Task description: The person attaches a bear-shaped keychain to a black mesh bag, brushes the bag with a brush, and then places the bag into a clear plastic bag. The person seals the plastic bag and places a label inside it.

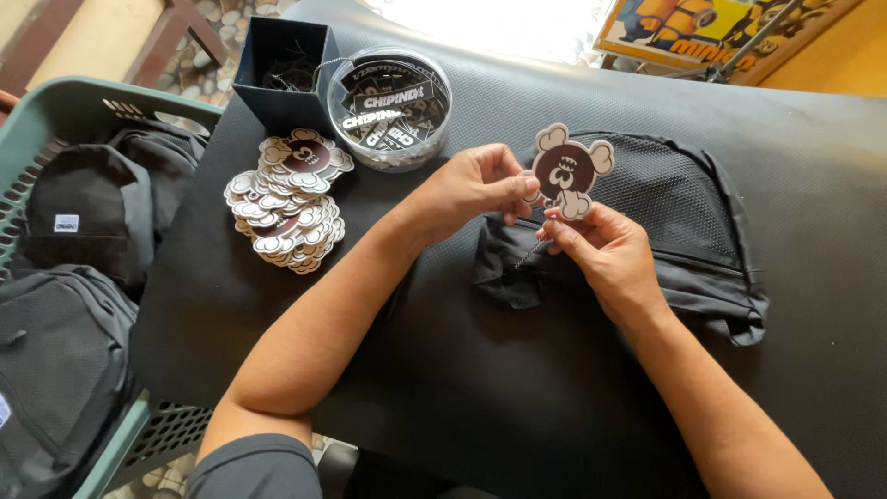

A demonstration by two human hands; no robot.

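A brown and cream skull-and-bones shaped card tag (pixel 567 172) is held up between both hands over a black mesh bag (pixel 674 222) lying on the black table (pixel 517 397). My left hand (pixel 476 185) pinches the tag's left edge. My right hand (pixel 605 249) pinches its bottom edge, and a thin ball chain (pixel 528 255) hangs down from those fingers. A fanned pile of the same tags (pixel 286 199) lies to the left of my left arm.
A clear round tub (pixel 390 106) holding black printed labels and a dark open box (pixel 282 69) stand at the table's far left. A green plastic crate (pixel 65 111) at the left edge holds several black bags (pixel 65 342). A yellow poster (pixel 711 32) sits beyond the table.
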